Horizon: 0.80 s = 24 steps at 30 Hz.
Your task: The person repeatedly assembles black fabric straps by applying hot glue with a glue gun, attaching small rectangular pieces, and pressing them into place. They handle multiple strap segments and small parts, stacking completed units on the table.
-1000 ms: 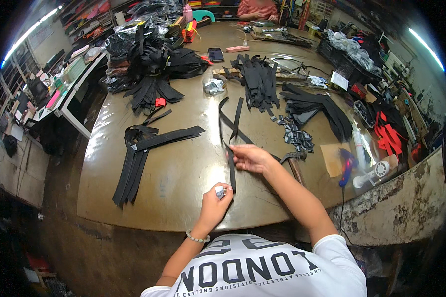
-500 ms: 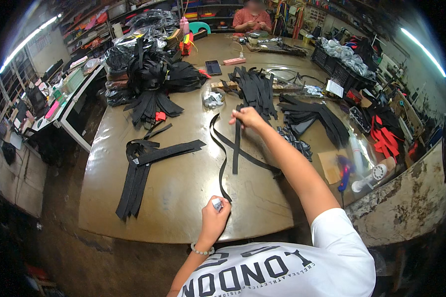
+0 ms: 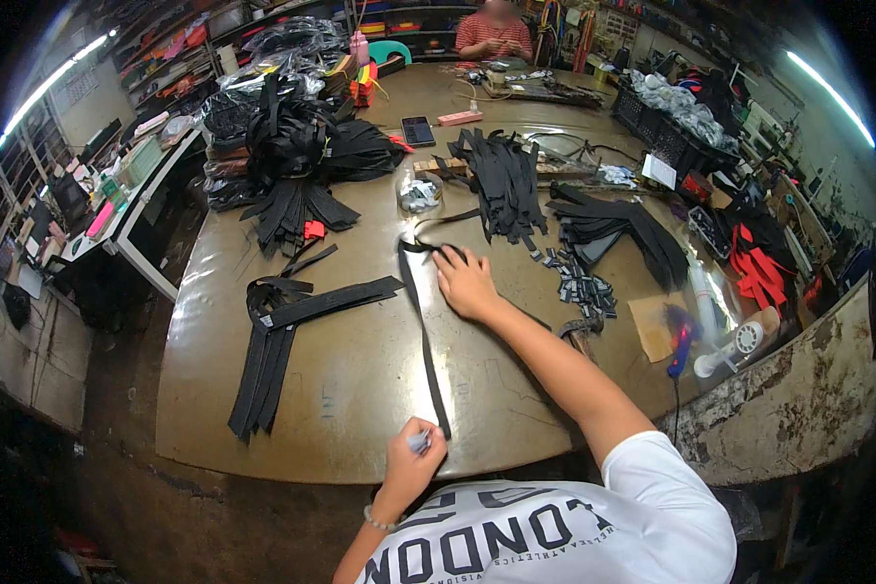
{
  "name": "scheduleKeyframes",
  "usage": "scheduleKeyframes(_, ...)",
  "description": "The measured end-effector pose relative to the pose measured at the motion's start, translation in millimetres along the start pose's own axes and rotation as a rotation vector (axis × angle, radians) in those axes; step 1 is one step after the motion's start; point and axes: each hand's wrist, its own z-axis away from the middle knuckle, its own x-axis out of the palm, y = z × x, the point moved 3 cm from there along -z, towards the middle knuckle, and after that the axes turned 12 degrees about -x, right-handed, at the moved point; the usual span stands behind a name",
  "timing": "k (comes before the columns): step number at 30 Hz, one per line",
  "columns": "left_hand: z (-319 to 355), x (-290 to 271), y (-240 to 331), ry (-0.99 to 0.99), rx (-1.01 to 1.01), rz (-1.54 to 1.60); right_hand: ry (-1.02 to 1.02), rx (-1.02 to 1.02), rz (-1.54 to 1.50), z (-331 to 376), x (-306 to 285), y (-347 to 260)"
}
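Note:
My left hand (image 3: 415, 459) is closed near the table's front edge, by the near end of a long black webbing strap (image 3: 423, 341). A small grey-white object (image 3: 419, 442) shows between its fingers; its kind I cannot make out. From there the strap runs away from me and bends at its far part. My right hand (image 3: 467, 284) lies low over that bend, fingers stretched out and touching the black webbing. To the left is a bundle of cut black straps (image 3: 273, 341), some lying across others.
Black strap piles (image 3: 501, 185) lie farther back, with a clear container of small parts (image 3: 419, 195) beside them. Metal buckles (image 3: 582, 284), a hammer (image 3: 582, 331) and a blue-red tool (image 3: 681, 346) are on the right. Across the table sits a person in red (image 3: 494, 37).
My right hand has come down nearer and opened out onto the strap; the short strap piece it held upright is gone from there. The left hand has shifted slightly nearer me. Buckles now show.

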Motion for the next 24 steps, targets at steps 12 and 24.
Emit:
scheduleKeyframes(12,32.1,-35.4,-20.7,-0.074,0.056,0.021,-0.035,0.378,0.087,-101.7,29.5,87.0)
scheduleKeyframes(24,20.2,-24.1,-17.4,0.001,-0.185,0.071,0.013,0.036,0.02,-40.0,-104.7,-2.3)
